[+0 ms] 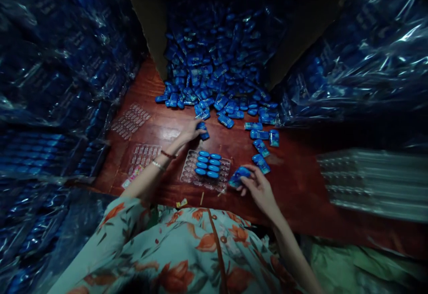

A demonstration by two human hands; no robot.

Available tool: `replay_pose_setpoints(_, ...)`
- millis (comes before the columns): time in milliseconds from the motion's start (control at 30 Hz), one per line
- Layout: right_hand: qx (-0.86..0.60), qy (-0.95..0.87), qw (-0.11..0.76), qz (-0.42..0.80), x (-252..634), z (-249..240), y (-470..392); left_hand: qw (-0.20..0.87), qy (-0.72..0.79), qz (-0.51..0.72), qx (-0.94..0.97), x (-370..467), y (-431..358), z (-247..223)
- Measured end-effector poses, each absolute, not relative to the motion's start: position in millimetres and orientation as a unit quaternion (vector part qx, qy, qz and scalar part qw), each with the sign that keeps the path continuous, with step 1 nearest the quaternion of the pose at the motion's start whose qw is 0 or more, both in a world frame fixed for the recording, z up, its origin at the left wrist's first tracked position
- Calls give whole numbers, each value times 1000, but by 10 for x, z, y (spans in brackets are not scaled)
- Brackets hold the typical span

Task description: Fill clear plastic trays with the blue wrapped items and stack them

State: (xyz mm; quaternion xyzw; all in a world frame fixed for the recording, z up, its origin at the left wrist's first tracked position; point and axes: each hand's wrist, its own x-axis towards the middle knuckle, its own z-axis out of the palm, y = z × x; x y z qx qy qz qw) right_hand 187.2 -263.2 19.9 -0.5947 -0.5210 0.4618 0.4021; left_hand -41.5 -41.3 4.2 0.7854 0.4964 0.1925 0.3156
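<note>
My left hand point(195, 130) reaches out over the table, its fingers closed on a small blue container point(202, 130) near the front of a large heap. In my right hand point(257, 181), at the right of the tray, is another blue container point(239, 176), gripped between thumb and fingers. Between and below the hands lies a clear plastic tray point(190, 165) with moulded hollows. Several blue containers point(207, 165) stand in two columns in its middle. Hollows at both sides of the tray hold nothing.
A cardboard box point(149, 26) lies open towards me, with the heap of blue containers point(214, 71) spilling out. Loose containers point(261, 147) lie at right. Clear trays point(377, 182) are stacked on the right; flat clear sheets point(130, 121) lie left. Plastic-wrapped blue packs point(50, 62) flank the table.
</note>
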Motion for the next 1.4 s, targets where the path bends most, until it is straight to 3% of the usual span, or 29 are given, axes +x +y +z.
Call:
replay_pose_setpoints(133,-533,-633,420,372,1500,127,-2784,332,543,313,705,-1057,-965,116)
replay_pose_setpoints(233,-490,-738,379,268,1452,38,-2750,334,599,372,626,-1358,-1502,224)
replay_pose_setpoints(467,-443,-883,128,85,1452,264,-2595,282,567,390,669,-1060,-2475,326)
replay_pose_setpoints(733,-478,-877,-14,45,1179,572,-2603,177,384,317,849,-868,-2419,71)
replay_pose_setpoints(1000,-468,-874,-106,70,940,789,-2510,184,318,188,911,-935,-2312,173)
replay_pose_setpoints(1100,-456,-877,-128,79,911,818,-2408,163,320,227,905,-969,-2306,112)
replay_pose_setpoints(1233,-420,-900,-95,64,990,701,-2369,153,353,300,873,-1011,-2357,-49)
replay_pose_setpoints(1400,-454,-884,-102,36,855,642,-2419,257,439,310,803,-981,-2434,-203)
